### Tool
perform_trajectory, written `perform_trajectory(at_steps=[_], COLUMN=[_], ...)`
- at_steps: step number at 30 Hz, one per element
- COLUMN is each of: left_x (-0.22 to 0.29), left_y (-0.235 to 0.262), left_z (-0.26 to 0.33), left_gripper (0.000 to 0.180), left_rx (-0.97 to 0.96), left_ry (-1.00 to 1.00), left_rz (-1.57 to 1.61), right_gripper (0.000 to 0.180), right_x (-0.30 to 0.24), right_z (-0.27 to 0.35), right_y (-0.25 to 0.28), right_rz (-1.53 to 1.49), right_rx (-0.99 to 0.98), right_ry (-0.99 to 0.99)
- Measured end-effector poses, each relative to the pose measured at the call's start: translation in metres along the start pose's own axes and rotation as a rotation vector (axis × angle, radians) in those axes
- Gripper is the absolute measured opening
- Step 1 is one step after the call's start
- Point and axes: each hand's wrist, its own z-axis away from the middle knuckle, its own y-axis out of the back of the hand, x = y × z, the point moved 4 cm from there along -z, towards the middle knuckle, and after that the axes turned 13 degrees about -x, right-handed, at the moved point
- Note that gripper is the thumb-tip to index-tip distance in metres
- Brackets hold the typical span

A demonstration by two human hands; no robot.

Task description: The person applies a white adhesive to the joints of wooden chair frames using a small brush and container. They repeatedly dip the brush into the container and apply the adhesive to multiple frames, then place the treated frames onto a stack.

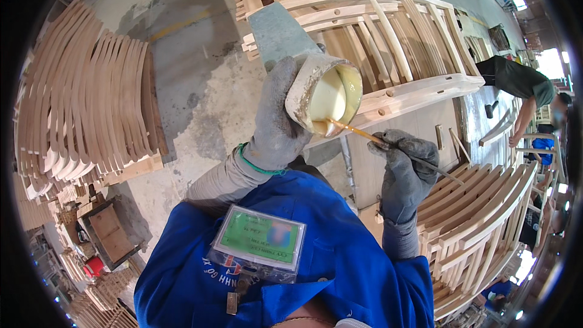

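Note:
My left hand (271,123), in a grey glove, is closed round a crusted, pale round cup (297,98). The cup is tilted, and creamy yellowish glue-like liquid (328,96) shows inside it. A flat grey-green piece (278,30) sticks out from the cup's far side; whether it belongs to the cup I cannot tell. My right hand (405,173), also gloved, pinches a thin stick (357,131). The stick's coated tip is at the lower rim of the cup, touching the liquid there. Its other end points down to the right.
Slatted wooden frames (388,43) are stacked beyond the cup. More curved slatted frames (480,219) stand at the right. A large stack of curved wooden slats (85,91) fills the left, above a wooden box (112,234). Another person (525,79) bends over work at the far right.

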Motion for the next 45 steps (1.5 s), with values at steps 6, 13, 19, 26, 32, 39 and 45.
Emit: perform_trajectory(at_steps=[6,13,19,26,32,39,45], left_x=[0.004,-0.013,-0.021,-0.025,-0.026,-0.024,-0.043], left_y=[-0.001,-0.002,0.000,0.006,0.027,0.035,0.048], left_z=[-0.011,-0.008,0.001,0.005,0.019,0.028,0.055], left_gripper=[0.084,0.069,0.070,0.044,0.040,0.045,0.054], left_rx=[-0.052,0.022,0.222,0.150,0.153,0.297,0.378], left_ry=[-0.120,-0.005,0.276,0.146,0.283,0.393,0.494], left_rz=[0.080,0.177,0.476,0.801,0.396,0.595,0.320], right_gripper=[0.015,0.016,0.018,0.016,0.013,0.018,0.027], right_x=[0.009,0.023,0.010,0.071,0.101,0.117,0.115], right_z=[-0.004,0.009,-0.049,-0.104,-0.108,-0.099,-0.094], right_y=[0.006,0.019,0.106,0.178,0.188,0.173,0.164], right_rz=[-0.020,-0.215,-0.054,0.384,0.455,0.674,1.029], right_rx=[0.011,0.125,0.177,0.030,0.016,0.019,-0.010], right_ry=[-0.022,-0.144,-0.076,-0.317,-0.373,-0.223,-0.145])
